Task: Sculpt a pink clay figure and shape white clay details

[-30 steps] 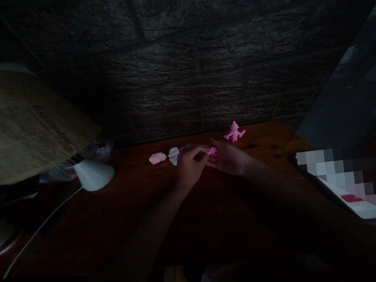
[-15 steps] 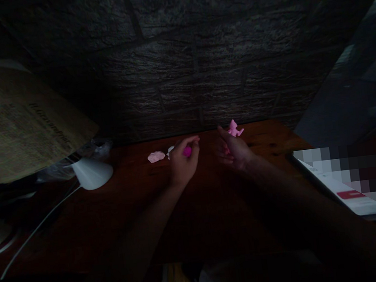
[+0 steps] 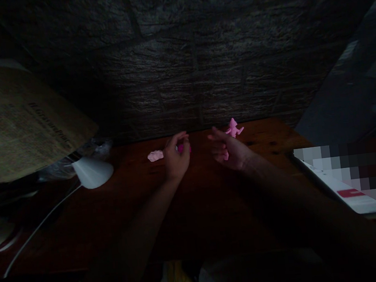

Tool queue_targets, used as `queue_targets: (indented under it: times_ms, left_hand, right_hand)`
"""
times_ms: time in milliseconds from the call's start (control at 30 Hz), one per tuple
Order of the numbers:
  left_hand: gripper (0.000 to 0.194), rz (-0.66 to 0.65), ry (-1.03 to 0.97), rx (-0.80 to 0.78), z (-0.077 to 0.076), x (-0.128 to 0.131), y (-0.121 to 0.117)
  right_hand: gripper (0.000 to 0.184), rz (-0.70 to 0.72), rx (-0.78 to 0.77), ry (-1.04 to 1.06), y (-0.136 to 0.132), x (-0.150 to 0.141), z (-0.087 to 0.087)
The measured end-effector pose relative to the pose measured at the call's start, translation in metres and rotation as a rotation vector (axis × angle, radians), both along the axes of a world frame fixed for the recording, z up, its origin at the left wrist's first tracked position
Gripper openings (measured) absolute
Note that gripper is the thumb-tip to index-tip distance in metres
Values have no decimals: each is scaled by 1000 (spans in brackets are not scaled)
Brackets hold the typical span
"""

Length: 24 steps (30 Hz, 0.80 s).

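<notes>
My left hand (image 3: pixel 177 158) is low over the brown wooden table, fingers curved and thumb apart from them. A magenta lump (image 3: pixel 184 148) shows behind the thumb, and I cannot tell whether the hand touches it. A small whitish spot shows in the gap of that hand. To its left lies a flat, pale pink, clay-like piece (image 3: pixel 155 155). My right hand (image 3: pixel 230 152) is turned palm inward, its lower fingers curled on a small pink lump (image 3: pixel 226 155), index finger and thumb raised. Just behind it a pink figure (image 3: pixel 233 128) with pointed parts stands on the table, partly hidden.
A lamp with a white base (image 3: pixel 94 173) and newsprint shade (image 3: pixel 25 118) stands at left, its cable crossing the table (image 3: pixel 203 216). Crumpled clear plastic (image 3: pixel 97 147) lies behind it. A lit tablet-like screen (image 3: pixel 345 186) is at right. A dark stone-patterned wall (image 3: pixel 172 61) closes the back.
My left hand has moved left and now hides part of the pale pink piece. My right hand has shifted slightly left, still with the pink lump in its fingers.
</notes>
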State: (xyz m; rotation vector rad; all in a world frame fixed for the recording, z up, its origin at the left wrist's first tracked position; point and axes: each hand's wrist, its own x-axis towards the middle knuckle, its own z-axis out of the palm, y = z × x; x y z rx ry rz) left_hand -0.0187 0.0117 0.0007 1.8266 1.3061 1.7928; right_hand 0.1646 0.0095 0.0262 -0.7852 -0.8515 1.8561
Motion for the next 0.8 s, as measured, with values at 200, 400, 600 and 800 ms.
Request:
queue_targets:
  times_ms: [200,400,600,800]
  left_hand:
    - [14,-88,183,88,8,12,-17]
    - [31,-316,404,228,15,28,-36]
    - [27,-367,620,205,4,28,-26]
    - [17,-431,510,42,4,22,-24]
  right_hand:
    - [66,-8,16,90,-1,10,7]
    - [74,4,145,-98,4,5,-6]
    - [74,88,55,26,1,1,-6]
    - [63,101,-100,178,-5,-6,-4]
